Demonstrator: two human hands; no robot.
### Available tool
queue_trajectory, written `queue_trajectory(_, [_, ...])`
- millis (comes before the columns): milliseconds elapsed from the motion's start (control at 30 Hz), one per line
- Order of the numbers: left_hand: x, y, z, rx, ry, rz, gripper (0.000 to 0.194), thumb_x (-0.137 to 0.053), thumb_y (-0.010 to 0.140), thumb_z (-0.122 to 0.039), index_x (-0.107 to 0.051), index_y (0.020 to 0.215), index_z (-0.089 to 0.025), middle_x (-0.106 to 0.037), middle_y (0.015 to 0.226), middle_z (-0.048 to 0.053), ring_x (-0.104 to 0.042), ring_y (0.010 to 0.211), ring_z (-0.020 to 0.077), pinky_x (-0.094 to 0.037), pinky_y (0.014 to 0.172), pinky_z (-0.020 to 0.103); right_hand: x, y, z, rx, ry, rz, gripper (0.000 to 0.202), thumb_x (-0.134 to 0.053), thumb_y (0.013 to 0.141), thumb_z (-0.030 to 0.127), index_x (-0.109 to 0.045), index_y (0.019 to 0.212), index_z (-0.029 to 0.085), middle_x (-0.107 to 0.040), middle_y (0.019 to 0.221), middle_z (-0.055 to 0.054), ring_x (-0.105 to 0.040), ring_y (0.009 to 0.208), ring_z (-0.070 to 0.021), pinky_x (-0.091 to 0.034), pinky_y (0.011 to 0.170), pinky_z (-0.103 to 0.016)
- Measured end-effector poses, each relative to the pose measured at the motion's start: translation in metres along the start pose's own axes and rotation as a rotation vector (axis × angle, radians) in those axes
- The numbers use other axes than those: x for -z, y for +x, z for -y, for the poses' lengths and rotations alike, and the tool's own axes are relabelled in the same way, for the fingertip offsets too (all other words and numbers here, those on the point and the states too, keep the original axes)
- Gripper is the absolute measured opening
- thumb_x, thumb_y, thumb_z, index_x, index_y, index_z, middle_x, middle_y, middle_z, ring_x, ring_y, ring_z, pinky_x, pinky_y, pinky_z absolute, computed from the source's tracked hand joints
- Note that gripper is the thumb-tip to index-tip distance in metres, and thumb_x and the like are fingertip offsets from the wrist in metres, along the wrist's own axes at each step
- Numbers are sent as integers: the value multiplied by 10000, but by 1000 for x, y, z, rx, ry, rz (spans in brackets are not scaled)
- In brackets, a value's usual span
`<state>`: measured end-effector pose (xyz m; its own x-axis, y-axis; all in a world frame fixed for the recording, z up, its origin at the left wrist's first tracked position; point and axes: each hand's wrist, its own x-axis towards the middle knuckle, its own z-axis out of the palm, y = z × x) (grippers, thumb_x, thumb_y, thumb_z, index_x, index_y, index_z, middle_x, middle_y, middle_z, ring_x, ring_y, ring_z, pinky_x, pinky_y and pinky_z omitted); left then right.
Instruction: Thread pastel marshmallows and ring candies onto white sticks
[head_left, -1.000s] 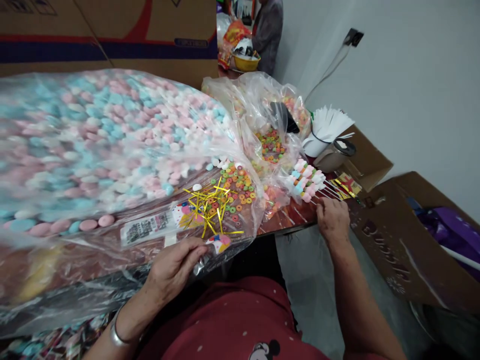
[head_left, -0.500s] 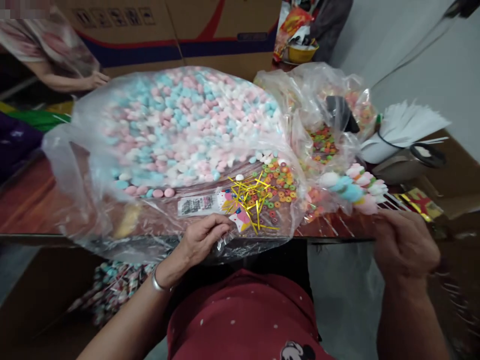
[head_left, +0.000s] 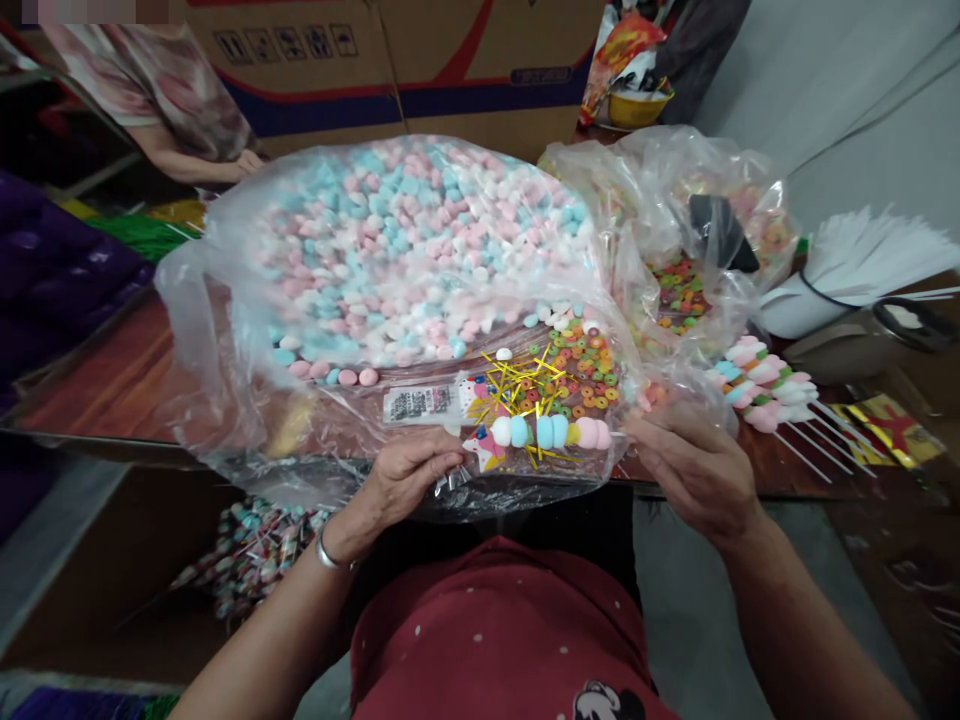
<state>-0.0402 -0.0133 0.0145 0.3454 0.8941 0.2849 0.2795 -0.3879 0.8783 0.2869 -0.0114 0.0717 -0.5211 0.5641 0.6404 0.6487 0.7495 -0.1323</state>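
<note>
Thumb and fingers of my left hand (head_left: 405,475) pinch a small clear packaging bag printed with a colourful cartoon (head_left: 487,456). My right hand (head_left: 697,470) grips the stick of a marshmallow skewer (head_left: 553,432) of white, blue and pink pieces. The skewer lies level between my hands, its white tip at the printed bag; whether it is inside the bag I cannot tell. Gold twist ties (head_left: 517,385) and ring-shaped cereal (head_left: 589,365) lie just behind it. More marshmallow skewers (head_left: 772,385) are piled right of my right hand.
A big clear bag of pastel marshmallows (head_left: 420,250) covers the table's middle. Bagged cereal rings (head_left: 679,300) stand to its right. White sticks (head_left: 877,255) fill a container at far right. A carton of finished-looking skewers (head_left: 262,550) sits below left. Another person's hand (head_left: 247,163) is behind.
My right hand has moved left from the skewer pile, bringing one marshmallow skewer to the printed bag. My left hand keeps its pinch. The camera view has shifted slightly.
</note>
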Motion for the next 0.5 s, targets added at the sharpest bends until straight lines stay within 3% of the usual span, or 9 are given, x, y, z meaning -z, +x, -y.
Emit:
queue_trajectory(333, [3,-5,3,171,-49,24,315,-595,872,-428,-733,814,-151,-710,717,55,-613,640,135,-504,617,226,-4,-5,-5,-13,2,4,302,-532,898,134,-607,1154,276,-667,864,-21,-639,773,-158,-518,706,-319])
queue_trajectory(500, [1,-5,0,138,-53,27,308,-594,872,-423,-716,781,-155,-680,680,40,-574,604,122,-478,587,219,-3,-1,0,55,-17,11,251,-540,896,122,-602,1109,240,-653,832,-19,-608,749,-157,-500,678,-317])
